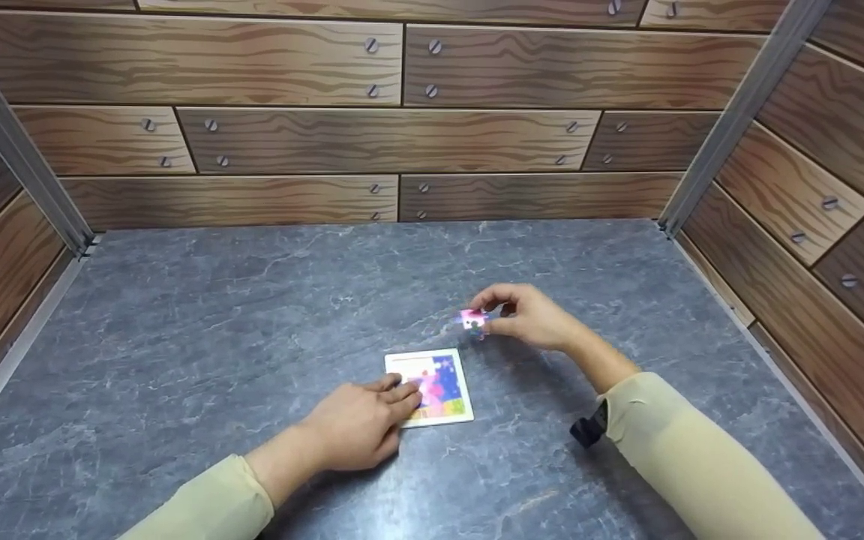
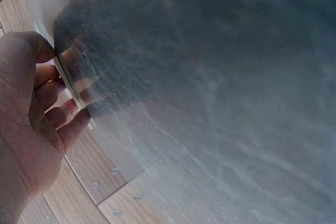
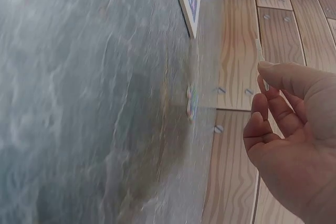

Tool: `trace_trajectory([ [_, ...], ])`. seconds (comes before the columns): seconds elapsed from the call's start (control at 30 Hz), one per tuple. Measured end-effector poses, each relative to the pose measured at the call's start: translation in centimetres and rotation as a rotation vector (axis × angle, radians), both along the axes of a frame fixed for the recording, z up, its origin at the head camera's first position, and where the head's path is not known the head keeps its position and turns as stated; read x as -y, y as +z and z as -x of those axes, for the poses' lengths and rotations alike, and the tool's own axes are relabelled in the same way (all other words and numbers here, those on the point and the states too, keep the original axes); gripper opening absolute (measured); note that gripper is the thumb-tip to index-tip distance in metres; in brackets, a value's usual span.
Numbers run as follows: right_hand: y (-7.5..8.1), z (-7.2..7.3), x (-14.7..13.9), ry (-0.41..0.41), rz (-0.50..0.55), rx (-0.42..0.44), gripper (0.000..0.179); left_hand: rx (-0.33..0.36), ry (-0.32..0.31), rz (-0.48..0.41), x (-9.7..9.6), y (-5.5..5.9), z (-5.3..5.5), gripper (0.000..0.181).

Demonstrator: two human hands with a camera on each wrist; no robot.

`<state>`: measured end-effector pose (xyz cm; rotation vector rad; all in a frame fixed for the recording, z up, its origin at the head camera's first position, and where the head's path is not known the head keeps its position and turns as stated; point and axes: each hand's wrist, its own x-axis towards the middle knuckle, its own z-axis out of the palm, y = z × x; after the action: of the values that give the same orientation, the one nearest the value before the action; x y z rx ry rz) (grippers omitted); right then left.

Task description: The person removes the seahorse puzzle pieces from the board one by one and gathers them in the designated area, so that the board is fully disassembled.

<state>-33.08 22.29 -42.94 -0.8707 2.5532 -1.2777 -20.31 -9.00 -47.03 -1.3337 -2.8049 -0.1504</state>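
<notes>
A small square puzzle board (image 1: 466, 386) with a pink, blue and yellow picture lies flat on the table. My left hand (image 1: 361, 420) rests on its left part, fingertips on the picture; in the left wrist view, the thumb and fingertips touch the board (image 2: 68, 80), seen edge-on. To the right and beyond the board, my right hand (image 1: 533, 319) pinches a pink and white puzzle piece (image 1: 471, 319) between thumb and fingers. From the right wrist, that piece shows as a thin edge above the thumb. A second colourful piece (image 3: 192, 103) lies on the table below the right hand.
The grey marbled table (image 1: 252, 315) is enclosed by wood-plank-patterned walls (image 1: 289, 142) at the back and sides. Metal posts (image 1: 732, 120) stand at the back corners. A black strap (image 1: 589, 429) hangs at the right sleeve.
</notes>
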Motion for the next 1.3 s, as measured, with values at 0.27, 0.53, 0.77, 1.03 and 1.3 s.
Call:
trace_trajectory([
  [0.27, -0.5, 0.5, -1.9, -0.052, 0.016, 0.010, 0.030, 0.001, -0.007, -0.018, 0.1, -0.1, 0.0, 0.053],
  [0.53, -1.6, 1.0, -3.7, -0.088, 0.047, 0.040, 0.031, -0.005, -0.013, -0.027, 0.2, -0.2, 0.0, 0.053],
  [0.77, -2.5, 1.4, -4.7, -0.129, 0.041, 0.076, 0.033, -0.007, -0.011, -0.019, 0.1, -0.1, 0.0, 0.054],
  [1.03, -3.2, 1.6, -5.5, -0.139, 0.033, 0.088, 0.034, -0.032, -0.018, -0.015, 0.1, -0.1, 0.1, 0.054],
  [1.3, -3.6, 1.5, -5.5, -0.118, 0.037, 0.095, 0.035, -0.008, -0.014, -0.008, 0.1, 0.0, 0.0, 0.053],
])
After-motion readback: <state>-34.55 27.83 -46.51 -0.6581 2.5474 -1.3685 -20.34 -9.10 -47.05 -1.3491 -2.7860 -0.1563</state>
